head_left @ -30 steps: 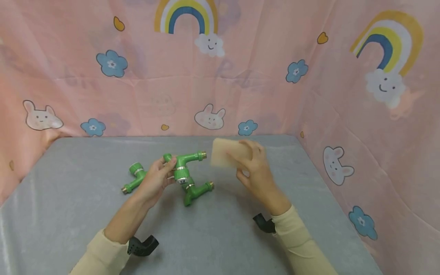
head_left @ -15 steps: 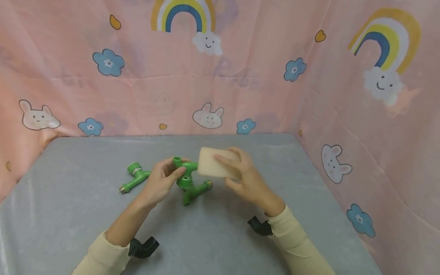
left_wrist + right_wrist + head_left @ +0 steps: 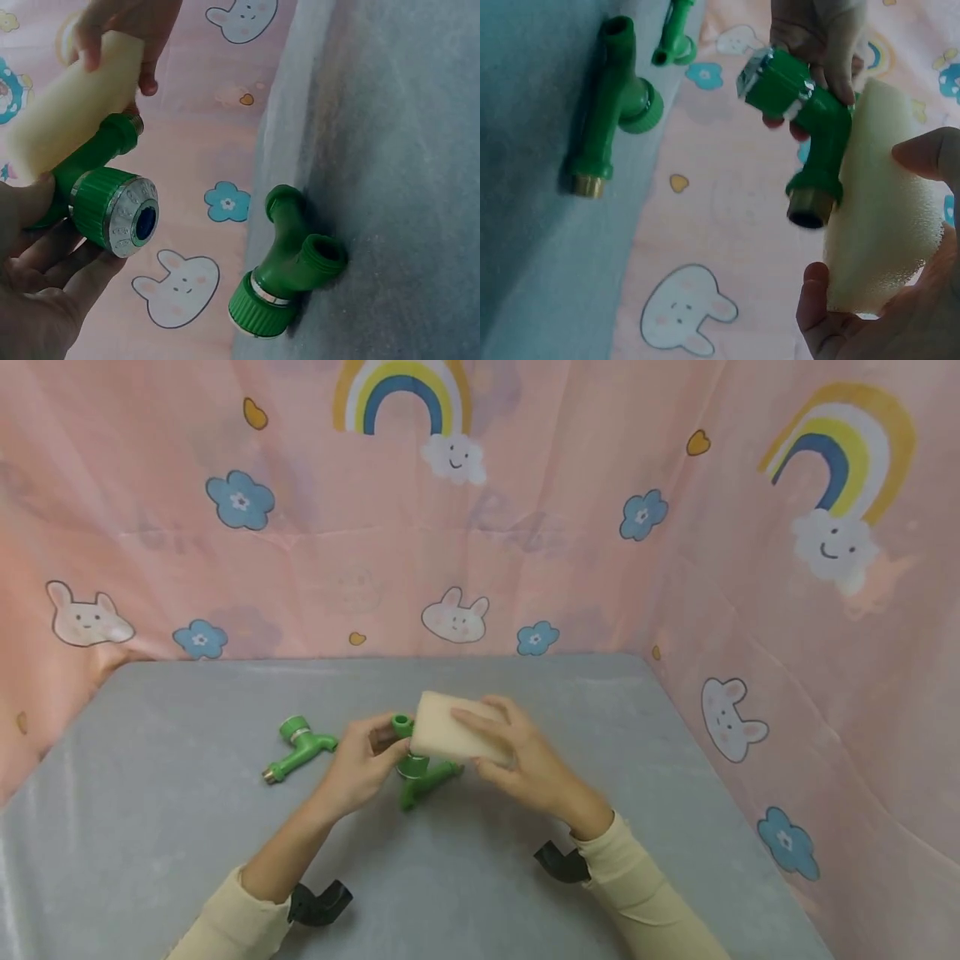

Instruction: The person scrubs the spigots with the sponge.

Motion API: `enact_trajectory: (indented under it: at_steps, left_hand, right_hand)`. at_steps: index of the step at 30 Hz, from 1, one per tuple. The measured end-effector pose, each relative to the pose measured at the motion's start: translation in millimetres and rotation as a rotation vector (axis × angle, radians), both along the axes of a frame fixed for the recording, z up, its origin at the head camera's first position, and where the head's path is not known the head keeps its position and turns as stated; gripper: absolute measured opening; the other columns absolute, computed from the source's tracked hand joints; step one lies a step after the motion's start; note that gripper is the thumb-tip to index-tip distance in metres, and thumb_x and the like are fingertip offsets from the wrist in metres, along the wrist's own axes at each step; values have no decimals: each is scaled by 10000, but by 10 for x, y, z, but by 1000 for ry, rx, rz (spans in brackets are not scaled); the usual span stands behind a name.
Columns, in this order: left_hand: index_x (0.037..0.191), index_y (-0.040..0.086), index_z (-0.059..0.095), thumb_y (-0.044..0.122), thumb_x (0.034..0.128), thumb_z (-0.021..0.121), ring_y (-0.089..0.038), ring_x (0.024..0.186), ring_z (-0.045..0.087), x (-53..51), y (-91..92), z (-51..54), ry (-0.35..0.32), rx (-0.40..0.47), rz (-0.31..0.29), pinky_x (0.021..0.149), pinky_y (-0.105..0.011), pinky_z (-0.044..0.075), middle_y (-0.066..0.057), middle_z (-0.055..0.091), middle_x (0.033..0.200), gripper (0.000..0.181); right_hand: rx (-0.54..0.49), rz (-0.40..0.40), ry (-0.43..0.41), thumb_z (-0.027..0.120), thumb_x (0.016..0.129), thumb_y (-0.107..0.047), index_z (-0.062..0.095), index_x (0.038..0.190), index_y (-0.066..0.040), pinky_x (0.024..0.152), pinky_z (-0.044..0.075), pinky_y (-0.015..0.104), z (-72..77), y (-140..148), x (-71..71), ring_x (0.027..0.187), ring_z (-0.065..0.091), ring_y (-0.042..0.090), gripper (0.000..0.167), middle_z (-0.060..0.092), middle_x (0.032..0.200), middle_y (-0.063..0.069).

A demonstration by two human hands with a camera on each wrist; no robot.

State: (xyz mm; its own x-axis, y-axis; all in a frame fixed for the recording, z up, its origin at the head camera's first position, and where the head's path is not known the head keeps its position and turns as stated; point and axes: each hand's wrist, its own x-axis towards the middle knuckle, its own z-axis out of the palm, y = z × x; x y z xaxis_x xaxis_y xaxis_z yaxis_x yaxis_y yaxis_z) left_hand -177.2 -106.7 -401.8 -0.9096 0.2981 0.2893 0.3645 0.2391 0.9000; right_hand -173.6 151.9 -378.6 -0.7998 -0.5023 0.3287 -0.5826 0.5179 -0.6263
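My left hand (image 3: 363,770) grips a green faucet (image 3: 97,187) above the table, its ribbed knob with a silver cap facing the left wrist camera. A cream sponge (image 3: 453,727) is held by my right hand (image 3: 536,768), thumb on one side and fingers on the other. The sponge lies against the faucet's pipe, as the right wrist view shows, and in the head view it hides much of that faucet. Below the hands, a second green faucet (image 3: 431,783) rests on the table, partly covered. To the left of my left hand lies a third green faucet (image 3: 300,750).
A grey cloth covers the table (image 3: 187,843). Behind and to the right hangs a pink printed curtain (image 3: 570,568). A black curved piece sits at each wrist, one by the left sleeve (image 3: 322,903) and one by the right sleeve (image 3: 611,860).
The sponge has moved left and down onto the held faucet. My left hand has shifted slightly right and turned the faucet, so its spout now points up. The faucets on the table stay put.
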Motion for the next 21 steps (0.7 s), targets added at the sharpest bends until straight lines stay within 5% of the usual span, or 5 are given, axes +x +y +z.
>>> enact_trajectory:
  at_steps: [8,14,21]
  left_hand:
    - [1218,-33,659,85,1017,595,-28,891,703,-15,-77,57,-69,54,55,813,-208,558,-225,753,1081,242]
    - [1243,-22,642,110,1032,579,-18,904,670,-20,-123,64,-57,51,89,847,-222,525,-231,741,1103,257]
    - [1241,-24,630,105,1039,562,-32,942,686,-8,-81,60,-73,81,36,874,-231,546,-211,738,1102,249]
  right_hand:
    - [-10,-97,2,657,852,-82,590,1433,-217,886,485,428,75,193,-71,1215,491,374,600,402,1483,200]
    - [-64,-120,3,653,892,-68,572,1447,-177,854,489,403,141,339,-107,1178,508,369,572,399,1477,194]
    - [-83,-51,31,694,903,-111,561,1457,-219,885,509,403,100,163,-41,1200,519,326,580,425,1481,142]
